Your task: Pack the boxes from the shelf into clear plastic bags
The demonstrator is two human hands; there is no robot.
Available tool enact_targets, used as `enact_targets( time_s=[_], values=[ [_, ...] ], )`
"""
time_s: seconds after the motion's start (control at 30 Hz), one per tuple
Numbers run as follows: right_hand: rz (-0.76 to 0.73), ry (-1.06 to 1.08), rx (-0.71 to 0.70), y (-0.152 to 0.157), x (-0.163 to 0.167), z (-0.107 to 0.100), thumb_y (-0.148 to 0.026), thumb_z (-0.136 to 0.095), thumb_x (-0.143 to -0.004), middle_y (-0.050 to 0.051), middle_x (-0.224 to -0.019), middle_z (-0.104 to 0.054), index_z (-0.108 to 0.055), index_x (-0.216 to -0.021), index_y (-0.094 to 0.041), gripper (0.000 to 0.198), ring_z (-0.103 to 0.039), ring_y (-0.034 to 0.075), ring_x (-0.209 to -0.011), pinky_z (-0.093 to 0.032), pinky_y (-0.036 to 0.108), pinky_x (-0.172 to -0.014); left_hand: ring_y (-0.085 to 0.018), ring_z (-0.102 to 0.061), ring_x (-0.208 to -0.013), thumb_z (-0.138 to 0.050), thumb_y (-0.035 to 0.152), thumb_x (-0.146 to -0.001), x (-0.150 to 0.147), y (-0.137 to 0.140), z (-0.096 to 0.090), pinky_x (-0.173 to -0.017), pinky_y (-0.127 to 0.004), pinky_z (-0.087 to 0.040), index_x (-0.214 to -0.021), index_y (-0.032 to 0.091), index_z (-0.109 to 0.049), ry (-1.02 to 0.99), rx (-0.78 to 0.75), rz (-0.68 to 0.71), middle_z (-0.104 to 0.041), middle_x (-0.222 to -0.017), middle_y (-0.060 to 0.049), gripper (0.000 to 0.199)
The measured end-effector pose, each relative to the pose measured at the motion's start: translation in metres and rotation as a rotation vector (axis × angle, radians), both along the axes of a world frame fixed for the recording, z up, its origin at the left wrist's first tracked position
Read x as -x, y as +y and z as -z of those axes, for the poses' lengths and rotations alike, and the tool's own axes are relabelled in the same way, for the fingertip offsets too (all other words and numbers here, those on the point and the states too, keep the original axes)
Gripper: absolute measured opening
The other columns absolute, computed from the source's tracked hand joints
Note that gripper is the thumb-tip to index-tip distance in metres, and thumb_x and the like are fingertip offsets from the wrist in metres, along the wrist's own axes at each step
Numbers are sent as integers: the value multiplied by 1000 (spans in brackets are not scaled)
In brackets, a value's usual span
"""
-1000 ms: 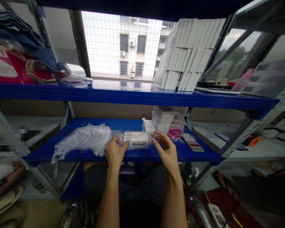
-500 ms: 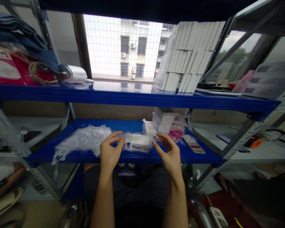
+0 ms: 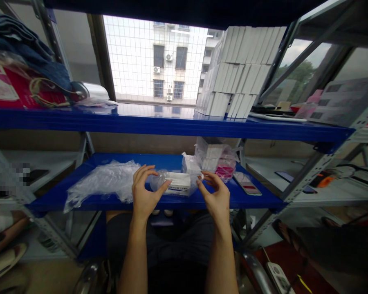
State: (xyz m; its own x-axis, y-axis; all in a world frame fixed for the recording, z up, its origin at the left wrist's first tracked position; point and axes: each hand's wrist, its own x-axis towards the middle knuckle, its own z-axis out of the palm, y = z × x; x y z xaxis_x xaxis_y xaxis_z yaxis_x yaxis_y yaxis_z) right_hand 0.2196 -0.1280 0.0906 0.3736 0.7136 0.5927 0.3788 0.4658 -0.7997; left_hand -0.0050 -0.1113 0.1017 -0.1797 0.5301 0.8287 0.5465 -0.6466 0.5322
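A small white box (image 3: 179, 182) with a printed label sits in a clear plastic bag (image 3: 194, 188) above the lower blue shelf. My left hand (image 3: 147, 190) is at the box's left end, its thumb touching the box and its fingers curved apart from the thumb. Thumb and index finger of my right hand (image 3: 216, 194) pinch the bag's right end. Left of my hands lies a heap of clear plastic bags (image 3: 106, 181).
Behind my right hand stand a wrapped white box (image 3: 190, 163) and a pink packet (image 3: 226, 169). A phone (image 3: 247, 184) lies farther right. The upper blue shelf (image 3: 159, 124) crosses above, carrying stacked white boxes (image 3: 241, 77). Metal posts (image 3: 313, 171) flank the shelves.
My left thumb has moved right onto the box, and the left hand has opened wider. The box's label side has tipped downward. My right hand still pinches the bag's end.
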Motion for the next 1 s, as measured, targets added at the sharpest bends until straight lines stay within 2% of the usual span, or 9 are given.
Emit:
enact_targets(
  time_s=[0.13,0.2,0.4,0.5,0.57,0.67,0.8,0.9,1.0],
  values=[
    [2,-8,8,0,-3,2,-37,-74,-82,8,-105,-77,-72,-111,-22,33,-73,26,-97,-55,41,-89,-31,-55,-128,-79,35,-83,-7,0,0,-111,-52,-43,-83,23,-72,46,4,-61,-73,-116,-7,13],
    [12,-15,9,0,-5,3,-38,-74,-83,8,-104,-77,-72,-112,-22,33,-73,26,-96,-56,41,-89,-30,-56,-128,-71,31,-89,-10,0,0,-111,-52,-43,-75,23,-73,13,19,-55,-75,-114,-7,17],
    [129,-21,-8,-1,-7,2,-44,-73,-84,10,-101,-78,-78,-99,-21,28,-73,26,-91,-56,42,-90,-26,-50,-141,-55,30,-100,-9,-9,-9,-118,-53,-39,-93,24,-76,-80,114,282,-72,-130,-6,22],
    [164,-29,-1,-2,-6,1,-47,-72,-84,10,-99,-79,-80,-95,-21,29,-72,26,-89,-56,42,-88,-28,-51,-139,-59,34,-97,-9,-10,-10,-117,-54,-39,-87,24,-75,-32,115,167,-73,-127,-7,22],
    [171,-35,-2,-3,-5,0,-47,-71,-85,10,-99,-78,-80,-96,-21,30,-71,26,-88,-56,42,-87,-31,-54,-134,-71,40,-89,-10,-7,-7,-115,-55,-40,-82,23,-72,-13,78,31,-73,-123,-9,18],
    [165,-35,-5,-3,-6,0,-46,-70,-85,10,-98,-78,-80,-96,-20,30,-71,26,-88,-55,41,-86,-34,-55,-130,-85,44,-74,-15,-1,1,-113,-54,-42,-86,23,-70,43,74,-52,-72,-122,-10,29],
    [135,-17,-17,-3,-7,1,-45,-71,-86,9,-98,-78,-80,-96,-20,29,-71,25,-88,-55,40,-86,-31,-57,-127,-70,36,-89,-23,7,9,-112,-53,-44,-84,22,-73,-13,87,-66,-75,-115,-10,15],
    [141,-17,-28,-3,-9,1,-45,-70,-86,9,-97,-78,-80,-95,-20,28,-71,26,-88,-55,40,-86,-28,-58,-129,-55,33,-98,-21,6,6,-115,-50,-42,-81,22,-74,-148,100,51,-75,-118,-8,27],
    [180,-25,-39,-4,-10,0,-45,-69,-87,10,-97,-78,-79,-96,-20,28,-69,26,-89,-53,40,-85,-27,-53,-138,-52,33,-100,-11,-1,-1,-119,-48,-37,-85,21,-74,-225,100,220,-72,-128,-7,30]
  ],
)
